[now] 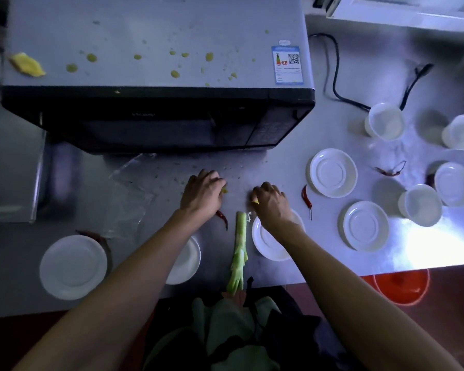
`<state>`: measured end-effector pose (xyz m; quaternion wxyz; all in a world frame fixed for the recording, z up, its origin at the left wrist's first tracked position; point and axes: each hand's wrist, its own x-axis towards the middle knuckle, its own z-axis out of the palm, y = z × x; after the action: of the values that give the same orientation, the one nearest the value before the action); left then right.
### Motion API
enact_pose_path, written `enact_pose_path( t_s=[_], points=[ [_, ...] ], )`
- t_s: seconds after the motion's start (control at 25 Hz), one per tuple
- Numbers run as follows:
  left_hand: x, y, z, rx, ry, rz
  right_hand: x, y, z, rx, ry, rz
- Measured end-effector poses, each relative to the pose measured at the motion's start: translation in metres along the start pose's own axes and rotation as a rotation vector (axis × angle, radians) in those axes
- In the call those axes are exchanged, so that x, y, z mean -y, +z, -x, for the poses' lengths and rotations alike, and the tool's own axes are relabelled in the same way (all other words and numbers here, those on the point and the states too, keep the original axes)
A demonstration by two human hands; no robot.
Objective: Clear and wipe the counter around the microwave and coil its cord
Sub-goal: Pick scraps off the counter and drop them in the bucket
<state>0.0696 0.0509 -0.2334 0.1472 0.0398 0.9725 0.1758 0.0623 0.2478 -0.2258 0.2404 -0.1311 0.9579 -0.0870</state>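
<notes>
now | left hand [202, 194] pinches yellow scrap [224, 189] on tabletop [279, 167] | right hand [271, 202] pinches another scrap [255, 201] | microwave [156, 103] behind | cord [335, 73] loose at right

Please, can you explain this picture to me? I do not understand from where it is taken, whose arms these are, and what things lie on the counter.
There is no machine here. A camera worn on a person's head looks down, so the two arms are the person's own. The left hand and the right hand each pinch a small yellow scrap on the metal counter. Behind them stands a black microwave whose top is spattered with yellow drops; its black cord lies loose to the right. On the counter lie white saucers, white cups, dried red chilies, a pale green vegetable stalk and a clear plastic bag.
</notes>
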Motion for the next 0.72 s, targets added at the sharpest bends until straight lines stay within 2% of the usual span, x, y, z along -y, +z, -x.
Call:
enact_pose_path(
  t_s=[0.24, 0.56, 0.72],
  points=[
    [0.003, -0.001, -0.001, 0.015, 0.048, -0.053, 0.004, -0.001, 0.001, -0.030, 0.020, -0.026],
    [0.002, 0.001, -0.001, 0.039, 0.115, -0.011, 0.005, -0.001, 0.011, -0.025, 0.019, -0.049],
    [0.002, 0.005, 0.002, 0.053, 0.148, -0.001, 0.010, -0.003, 0.019, -0.126, -0.001, -0.071]
  ],
)
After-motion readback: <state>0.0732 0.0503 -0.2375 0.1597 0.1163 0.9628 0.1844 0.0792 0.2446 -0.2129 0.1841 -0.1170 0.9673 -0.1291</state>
